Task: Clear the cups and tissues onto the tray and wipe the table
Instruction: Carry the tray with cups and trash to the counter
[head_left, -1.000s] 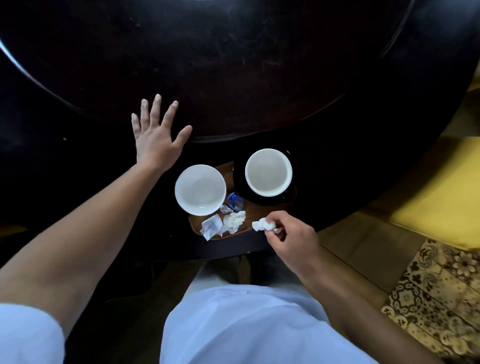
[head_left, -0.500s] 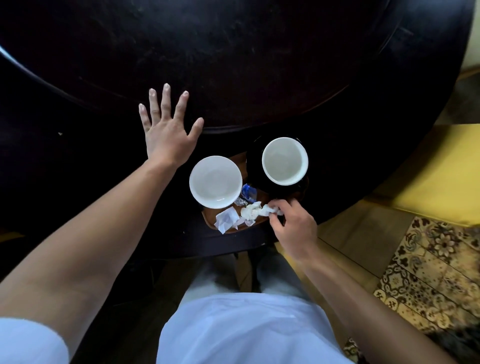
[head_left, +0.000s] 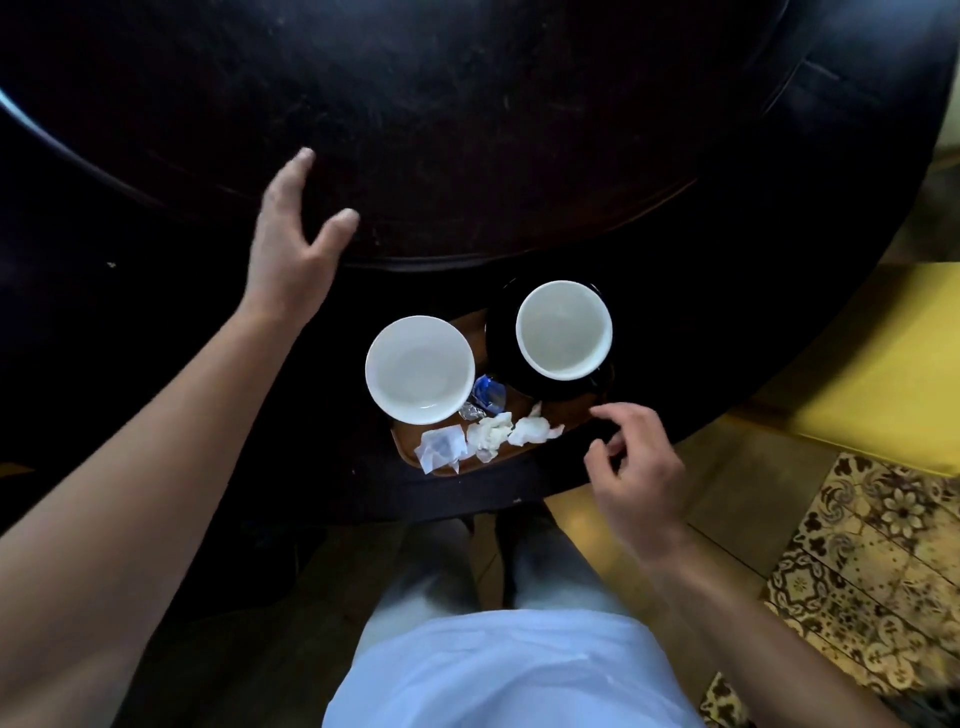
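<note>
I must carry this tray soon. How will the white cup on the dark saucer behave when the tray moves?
The white cup looks empty, so probably light. It sits loose on the dark saucer, so it may slide or rattle if the tray tilts. It looks ceramic, likely fragile.

left grip (head_left: 291, 244) spread flat, fingers extended; right grip (head_left: 631, 460) loosely curled, empty.

Surface (head_left: 467, 130): very dark brown; tray (head_left: 566, 415): mid-brown wood; two cups (head_left: 420, 369): white; saucer (head_left: 501, 338): black; tissues (head_left: 488, 434): white; wrapper (head_left: 488, 392): blue; floor tiles (head_left: 878, 551): yellow-brown floral pattern.
</note>
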